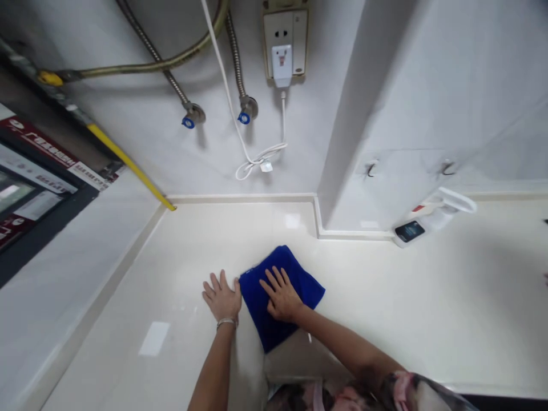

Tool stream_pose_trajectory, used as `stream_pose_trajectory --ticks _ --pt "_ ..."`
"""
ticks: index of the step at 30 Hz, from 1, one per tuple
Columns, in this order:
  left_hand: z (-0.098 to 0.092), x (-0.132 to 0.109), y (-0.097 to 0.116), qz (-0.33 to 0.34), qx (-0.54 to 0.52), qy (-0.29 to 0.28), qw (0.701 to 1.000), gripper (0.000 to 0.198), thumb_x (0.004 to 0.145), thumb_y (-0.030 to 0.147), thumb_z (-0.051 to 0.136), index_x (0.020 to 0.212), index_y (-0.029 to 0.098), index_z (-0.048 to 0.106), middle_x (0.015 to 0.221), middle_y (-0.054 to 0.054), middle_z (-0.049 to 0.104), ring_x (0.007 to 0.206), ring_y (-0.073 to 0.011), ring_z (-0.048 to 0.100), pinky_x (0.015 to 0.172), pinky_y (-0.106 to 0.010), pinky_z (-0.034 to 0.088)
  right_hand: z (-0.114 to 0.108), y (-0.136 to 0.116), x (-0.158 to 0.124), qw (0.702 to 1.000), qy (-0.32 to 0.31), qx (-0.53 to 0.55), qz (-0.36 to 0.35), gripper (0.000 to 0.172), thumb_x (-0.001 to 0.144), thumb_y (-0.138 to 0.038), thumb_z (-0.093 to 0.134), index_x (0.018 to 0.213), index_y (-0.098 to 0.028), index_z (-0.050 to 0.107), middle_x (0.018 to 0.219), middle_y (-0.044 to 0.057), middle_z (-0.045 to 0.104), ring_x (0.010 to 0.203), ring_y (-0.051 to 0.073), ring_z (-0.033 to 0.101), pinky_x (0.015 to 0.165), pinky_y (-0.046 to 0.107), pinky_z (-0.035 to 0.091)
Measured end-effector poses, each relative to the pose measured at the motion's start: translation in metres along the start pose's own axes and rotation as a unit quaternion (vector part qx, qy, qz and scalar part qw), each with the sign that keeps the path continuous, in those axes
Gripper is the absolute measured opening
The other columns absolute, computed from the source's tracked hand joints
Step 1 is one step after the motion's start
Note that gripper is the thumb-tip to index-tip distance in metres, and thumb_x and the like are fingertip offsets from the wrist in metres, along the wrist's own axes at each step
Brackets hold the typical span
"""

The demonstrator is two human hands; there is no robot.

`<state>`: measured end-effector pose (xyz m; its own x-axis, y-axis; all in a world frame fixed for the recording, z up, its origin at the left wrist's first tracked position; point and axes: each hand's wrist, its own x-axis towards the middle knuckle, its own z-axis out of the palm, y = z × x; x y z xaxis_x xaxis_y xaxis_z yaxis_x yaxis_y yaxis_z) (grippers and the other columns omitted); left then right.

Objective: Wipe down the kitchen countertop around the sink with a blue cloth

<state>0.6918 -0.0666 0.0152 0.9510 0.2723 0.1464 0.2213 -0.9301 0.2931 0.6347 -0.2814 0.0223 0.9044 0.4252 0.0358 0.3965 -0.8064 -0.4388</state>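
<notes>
under the right hand (280, 297) lies the blue cloth (257, 297), left hand (222, 299) beside.

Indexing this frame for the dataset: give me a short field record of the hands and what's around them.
surface: pale counter, set in a wall corner
blue cloth: folded, lying flat on the counter
left hand: open, flat on the counter beside the cloth's left edge; contact unclear; bracelet on wrist
right hand: open, palm down on the cloth
spray bottle: on its side by the wall, off to the right
wall: socket with plug, looped white cable, two valves with blue tags
</notes>
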Motion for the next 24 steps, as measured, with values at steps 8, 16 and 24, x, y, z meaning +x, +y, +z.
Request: stream_pose_trajectory --ticks 8,16,24 --pt "0.001 0.0 0.004 0.035 -0.015 0.068 0.997 0.069 0.101 0.05 0.042 0.155 0.008 0.053 0.168 -0.027 0.039 0.159 -0.0502 0.023 0.124 -0.073 0.025 -0.004 0.047 -0.167 0.995 0.054 -0.033 0.071 0.073 0.091 -0.021 0.053 0.164 -0.026 0.046 0.174 0.009 0.033 0.164 0.034 0.022 0.131 0.066 0.024" --pt "0.009 0.003 0.0 0.055 -0.036 0.046 0.997 0.078 0.093 0.052 0.055 0.162 0.017 0.043 0.168 -0.026 0.037 0.155 -0.0555 0.024 0.115 -0.08 0.027 -0.032 0.125 -0.346 0.904 0.16 -0.191 0.349 0.067 0.097 -0.024 0.045 0.163 -0.026 0.047 0.172 0.009 0.039 0.163 0.031 0.028 0.13 0.059 0.03" --pt "0.011 0.006 -0.001 0.065 -0.026 0.052 0.996 0.078 0.094 0.058 0.048 0.158 0.014 0.046 0.166 -0.028 0.038 0.153 -0.0564 0.025 0.114 -0.079 0.029 -0.057 0.193 -0.253 0.744 0.199 -0.213 0.601 0.067 0.098 -0.029 0.039 0.163 -0.01 0.045 0.168 0.025 0.038 0.158 0.046 0.028 0.123 0.074 0.024"
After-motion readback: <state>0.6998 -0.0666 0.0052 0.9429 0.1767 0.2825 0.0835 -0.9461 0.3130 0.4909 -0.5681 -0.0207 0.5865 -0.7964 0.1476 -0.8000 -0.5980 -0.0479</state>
